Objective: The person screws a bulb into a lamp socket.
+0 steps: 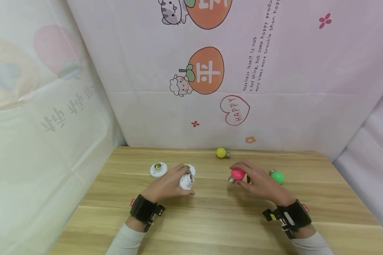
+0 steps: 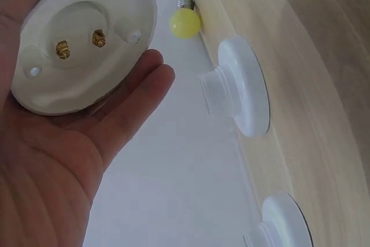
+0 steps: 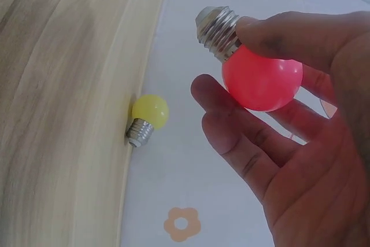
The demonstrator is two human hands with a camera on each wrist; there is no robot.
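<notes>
My left hand [image 1: 170, 184] grips a round white lamp socket [image 1: 186, 181] by its base, clear of the table, with the threaded opening tilted toward the right. In the left wrist view the underside of that lamp socket [image 2: 87, 41] shows two brass screws. Opposite it, my right hand [image 1: 255, 179] holds a red light bulb [image 1: 237, 174] between thumb and fingers. The bulb's metal screw end points left and down toward the socket in the head view. A gap separates bulb and socket. The right wrist view shows the red bulb [image 3: 263, 79] with its silver thread beside the thumb.
Two more white lamp sockets stand on the wooden table [image 1: 204, 226]: one at the left [image 1: 158, 170], another partly hidden behind the left hand [image 1: 191, 169]. A yellow bulb [image 1: 221, 152] lies near the back edge, and a green bulb [image 1: 277, 177] lies right of the right hand.
</notes>
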